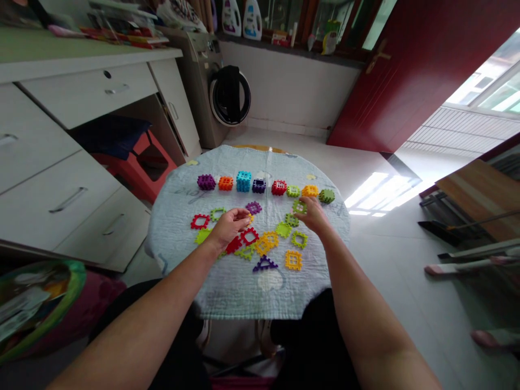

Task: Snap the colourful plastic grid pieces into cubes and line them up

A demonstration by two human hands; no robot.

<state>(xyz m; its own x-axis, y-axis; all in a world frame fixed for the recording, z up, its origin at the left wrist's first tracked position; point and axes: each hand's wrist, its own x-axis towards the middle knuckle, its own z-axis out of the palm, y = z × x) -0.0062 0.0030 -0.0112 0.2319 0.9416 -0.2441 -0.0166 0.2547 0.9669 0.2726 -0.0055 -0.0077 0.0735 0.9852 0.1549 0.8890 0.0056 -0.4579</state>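
My right hand (312, 214) grips a light green window piece (299, 206) at the right of the table, just in front of the row of stacks. My left hand (232, 226) is over the loose pieces, its fingers curled together near a small yellow piece that shows in part at the fingertips. Around it lie a red frame (200, 221), a purple piece (254, 208) and another red frame (249, 236). Yellow pieces (267, 242), a green square (283, 229), a green frame (299, 239) and a purple triangle (265, 264) are nearer the front and right.
Along the back of the cloth-covered table (227, 292) stand stacks sorted by colour, among them purple (206, 182), orange (226, 183), blue (244, 181), red (279, 187) and dark green (326, 196). A red stool (142, 168) is at the left, with a bin (77, 303) nearer.
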